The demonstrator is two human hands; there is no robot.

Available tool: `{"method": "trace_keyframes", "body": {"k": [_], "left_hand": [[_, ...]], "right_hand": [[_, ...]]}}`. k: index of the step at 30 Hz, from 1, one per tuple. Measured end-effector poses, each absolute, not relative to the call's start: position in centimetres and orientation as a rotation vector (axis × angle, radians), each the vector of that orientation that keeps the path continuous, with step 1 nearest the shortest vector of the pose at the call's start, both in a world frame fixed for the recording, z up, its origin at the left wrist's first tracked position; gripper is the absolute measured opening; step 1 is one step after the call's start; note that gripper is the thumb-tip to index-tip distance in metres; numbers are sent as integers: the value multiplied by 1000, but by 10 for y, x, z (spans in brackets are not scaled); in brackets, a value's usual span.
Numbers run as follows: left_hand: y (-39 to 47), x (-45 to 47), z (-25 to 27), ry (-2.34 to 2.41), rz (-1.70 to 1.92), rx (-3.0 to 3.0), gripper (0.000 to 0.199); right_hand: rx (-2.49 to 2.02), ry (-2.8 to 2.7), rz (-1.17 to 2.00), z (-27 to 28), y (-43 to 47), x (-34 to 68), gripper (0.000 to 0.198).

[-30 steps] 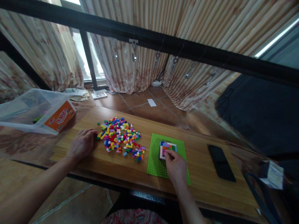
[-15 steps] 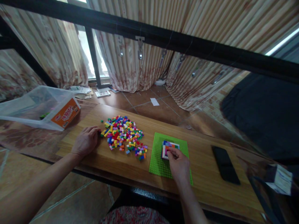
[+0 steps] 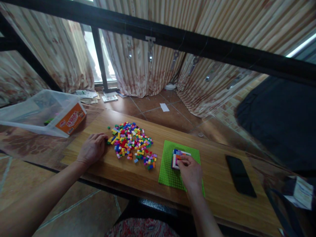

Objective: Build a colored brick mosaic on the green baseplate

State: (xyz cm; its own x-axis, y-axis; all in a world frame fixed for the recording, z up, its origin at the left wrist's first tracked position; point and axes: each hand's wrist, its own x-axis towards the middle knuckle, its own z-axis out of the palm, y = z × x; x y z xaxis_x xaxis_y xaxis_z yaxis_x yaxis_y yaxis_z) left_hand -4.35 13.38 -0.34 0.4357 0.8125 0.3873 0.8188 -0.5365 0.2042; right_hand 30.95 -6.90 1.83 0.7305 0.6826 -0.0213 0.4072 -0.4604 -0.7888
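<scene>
A person's two bare hands were at a long wooden worktop (image 3: 133, 174). Right of its middle, a green studded baseplate (image 3: 168, 172) lay flat, reaching toward both the near and far edges. On it, a little to the far side of its centre, stood a small square brick build (image 3: 175, 160), partly white along its top, with orange and pink inside. The right hand (image 3: 193, 172) touched this build, thumb and fingers drawn together over it; from where I stood, I could not tell whether they grasped a piece. Toward the left end, a heap of loose, brightly coloured bricks (image 3: 130, 140) was spread out. The left hand (image 3: 92, 149) rested just beside it, fingers curled inward, and whether they gripped anything I could not tell. A black phone (image 3: 240, 176) lay near the right end.
</scene>
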Motion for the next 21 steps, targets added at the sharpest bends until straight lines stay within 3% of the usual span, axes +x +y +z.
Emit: {"method": "trace_keyframes", "body": {"k": [8,21], "left_hand": [[133,-43,0,-1505,-679,-2659,34],[133,-42,-3,-1455,-742,-2662,29]], "right_hand": [[-2119,-846,411,18,-67,310,19],[-1844,-685,344,26,-96,280,35]]}}
